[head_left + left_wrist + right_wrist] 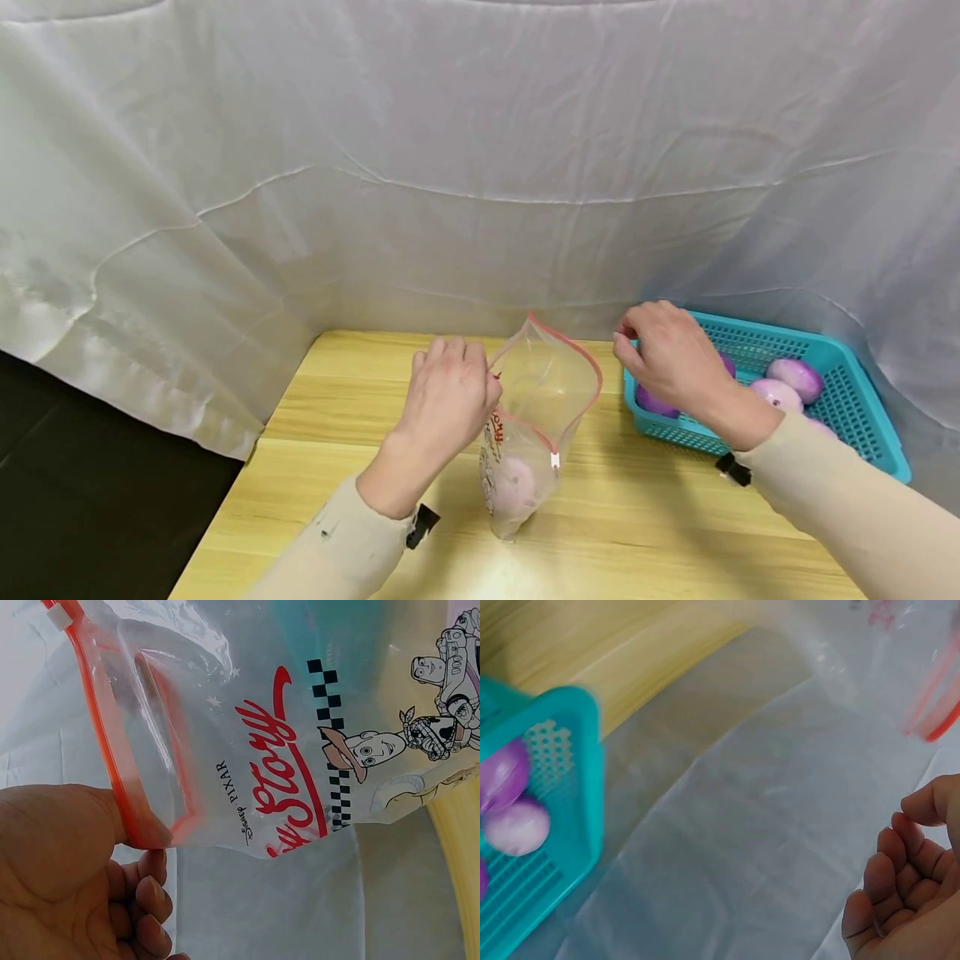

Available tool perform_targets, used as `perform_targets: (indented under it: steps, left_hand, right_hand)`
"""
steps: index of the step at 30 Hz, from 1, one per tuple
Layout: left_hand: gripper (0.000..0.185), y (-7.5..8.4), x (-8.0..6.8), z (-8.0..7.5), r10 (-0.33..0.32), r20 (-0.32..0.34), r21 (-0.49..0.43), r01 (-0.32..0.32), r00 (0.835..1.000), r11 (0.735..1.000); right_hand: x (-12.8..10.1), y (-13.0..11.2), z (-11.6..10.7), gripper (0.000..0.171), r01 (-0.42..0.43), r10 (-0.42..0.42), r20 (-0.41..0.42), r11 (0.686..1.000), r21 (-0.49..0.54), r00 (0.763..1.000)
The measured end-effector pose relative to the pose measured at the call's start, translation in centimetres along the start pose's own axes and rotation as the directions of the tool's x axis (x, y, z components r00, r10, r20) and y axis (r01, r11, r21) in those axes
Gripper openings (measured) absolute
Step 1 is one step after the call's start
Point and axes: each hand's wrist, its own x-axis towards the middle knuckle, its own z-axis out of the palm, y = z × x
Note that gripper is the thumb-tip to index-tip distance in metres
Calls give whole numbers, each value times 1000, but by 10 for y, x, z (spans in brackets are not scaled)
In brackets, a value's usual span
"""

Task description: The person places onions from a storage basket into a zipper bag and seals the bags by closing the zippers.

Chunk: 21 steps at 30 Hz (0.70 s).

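The left hand (pixel 448 390) pinches the red zip edge of a clear plastic bag (pixel 534 433), and its fingers (pixel 142 896) are curled just under that edge in the left wrist view. The bag stands upright on the wooden tabletop (pixel 345 417), right beside these fingers, with its mouth held open. One pale purple round thing (pixel 516 483) lies at the bottom of the bag, below the fingers; it is perhaps an onion, but through the plastic it is blurred. The bag carries printed cartoon figures and red letters.

The right hand (pixel 671 358) hovers over the near corner of a teal basket (pixel 862 417), a little apart from the bag's mouth. Its fingers (pixel 900 881) are loosely curled and hold nothing. More purple round things (pixel 795 377) lie in the basket, just behind and beside these fingers. A white cloth (pixel 480 167) hangs behind the tabletop
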Motion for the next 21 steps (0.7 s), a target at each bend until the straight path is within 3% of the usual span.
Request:
perform_targets:
  steps: [11, 21]
  left_hand:
    - [20, -9, -3, -3, -22, -16, -34, 21, 1000, 999]
    - [21, -11, -5, -7, -58, 26, -63, 59, 998, 996]
  right_hand:
    - [-37, 67, -13, 5, 125, -132, -33, 977, -172, 991]
    - [-66, 111, -24, 10, 213, -222, 14, 913, -347, 975]
